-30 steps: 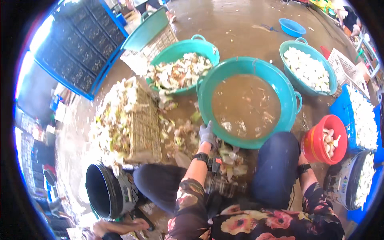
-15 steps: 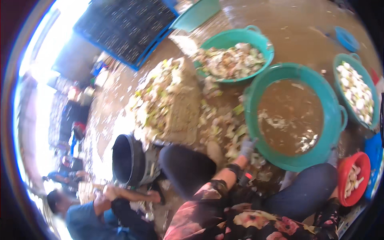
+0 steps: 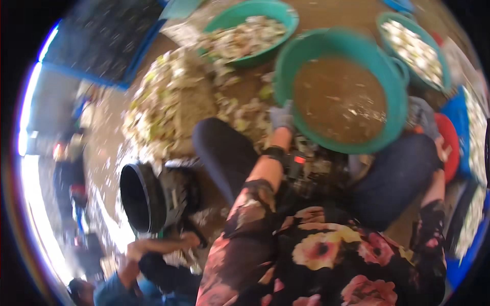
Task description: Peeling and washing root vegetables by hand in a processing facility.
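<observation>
My gloved left hand [image 3: 282,117] grips the lower-left rim of a large teal basin [image 3: 287,58] holding murky brown water with scraps. My right hand [image 3: 421,117], blurred and apparently gloved, is at the basin's lower-right side, beside a red bucket [image 3: 449,160]; its fingers are unclear. Pale peelings and green leaf scraps [image 3: 242,112] lie on the wet floor left of the basin. A crate [image 3: 191,109] heaped with similar scraps stands beyond my left knee. A teal tub [image 3: 286,18] of peelings is behind, and another [image 3: 441,53] holds white bulbs.
A black bucket [image 3: 140,196] lies tilted at lower left, near a co-worker's arm [image 3: 163,245]. A blue-framed dark panel [image 3: 107,38] stands at upper left. Blue containers [image 3: 457,109] with white pieces line the right edge, past my bent knees.
The view swung left and back, with blur. My right hand, mostly hidden behind my knee earlier, now shows higher at the basin's right side. My left hand stays at the rim.
</observation>
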Tool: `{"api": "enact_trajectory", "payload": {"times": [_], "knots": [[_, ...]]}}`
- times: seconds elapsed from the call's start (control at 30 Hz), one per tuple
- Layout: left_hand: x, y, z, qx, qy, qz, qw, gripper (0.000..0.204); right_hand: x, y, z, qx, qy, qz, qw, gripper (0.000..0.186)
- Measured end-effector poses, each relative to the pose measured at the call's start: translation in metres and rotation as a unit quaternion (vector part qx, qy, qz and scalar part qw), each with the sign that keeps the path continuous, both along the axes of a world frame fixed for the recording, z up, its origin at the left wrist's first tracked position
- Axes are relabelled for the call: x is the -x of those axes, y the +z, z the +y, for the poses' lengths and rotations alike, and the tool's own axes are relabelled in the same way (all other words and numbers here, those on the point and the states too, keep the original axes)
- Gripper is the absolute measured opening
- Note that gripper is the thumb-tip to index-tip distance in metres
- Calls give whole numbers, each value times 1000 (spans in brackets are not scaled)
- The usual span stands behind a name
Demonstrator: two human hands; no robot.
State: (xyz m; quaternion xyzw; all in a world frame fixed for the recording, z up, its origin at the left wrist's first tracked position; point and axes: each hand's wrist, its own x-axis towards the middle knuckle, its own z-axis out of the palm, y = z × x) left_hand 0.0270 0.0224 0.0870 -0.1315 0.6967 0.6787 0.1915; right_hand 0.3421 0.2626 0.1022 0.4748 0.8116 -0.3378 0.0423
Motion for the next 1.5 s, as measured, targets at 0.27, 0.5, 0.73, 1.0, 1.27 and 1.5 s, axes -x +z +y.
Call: {"api": "enact_trajectory", "payload": {"times": [0.27,0.5,0.73,1.0,1.27,1.5], "knots": [[77,-9,26,178,-90,28,979,44,8,77,84,-71,122,-233,962,26],[108,-15,26,161,-127,-85,975,36,71,8,168,40,-145,49,987,29],[94,-22,24,144,-45,20,988,22,118,-37,213,204,-277,251,905,31],[100,-19,31,152,-69,-16,986,17,153,-10,219,137,-381,185,896,35],[101,-34,13,264,-141,-120,947,21,147,-7,186,28,-385,63,920,35],[129,56,49,447,-309,40,838,32,154,42,129,73,-452,13,889,39]]}}
